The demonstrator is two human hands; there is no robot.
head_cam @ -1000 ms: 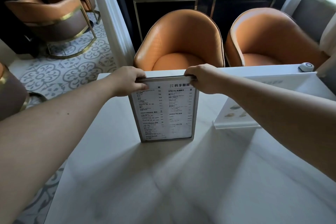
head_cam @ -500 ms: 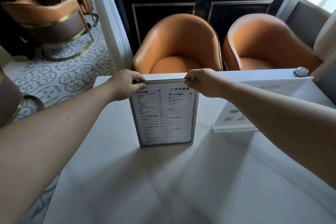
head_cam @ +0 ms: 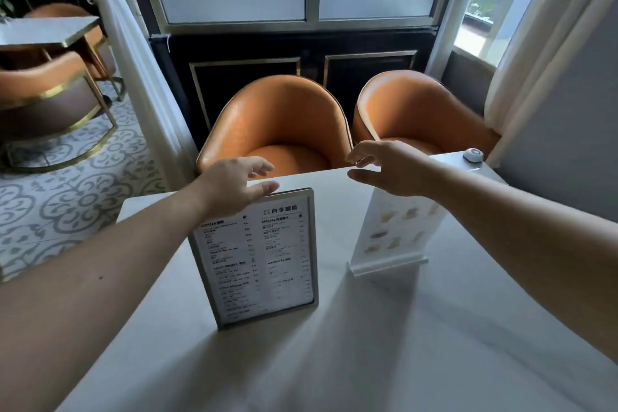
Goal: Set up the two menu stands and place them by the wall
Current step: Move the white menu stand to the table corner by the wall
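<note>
Silver-framed and upright, the rectangular metal menu stand (head_cam: 259, 257) with its printed white price list stands on the pale desk (head_cam: 368, 344), just below and in front of my left hand (head_cam: 230, 189). That hand hovers over the frame's top left corner, fingers spread loosely and thumb stretched along the top edge; its grip is wide and holds nothing, though I cannot tell whether the thumb tip just brushes the rim or clears it. My right hand (head_cam: 391, 167) hangs apart from the frame, up and to the right of its top right corner, with fingers curled and thumb held away from them, so that grip is also wide and empty.

Directly under my right wrist stands the second one, a clear acrylic menu stand (head_cam: 391, 234) holding a white card with small pale food pictures, upright in its slotted base. It sits to the right of the silver frame, with a gap of bare desk between them. Its printing is too faint for me to read.

Beyond my right hand, at the far right corner of the desk, lies a small round white call button (head_cam: 473, 154). Past both hands, two orange leather tub chairs (head_cam: 277, 124) are drawn up to the far edge, backed by a black panelled wall with gold trim (head_cam: 254, 70) and frosted panes above it. A white curtain (head_cam: 541, 53) and grey wall run along my right side.
</note>
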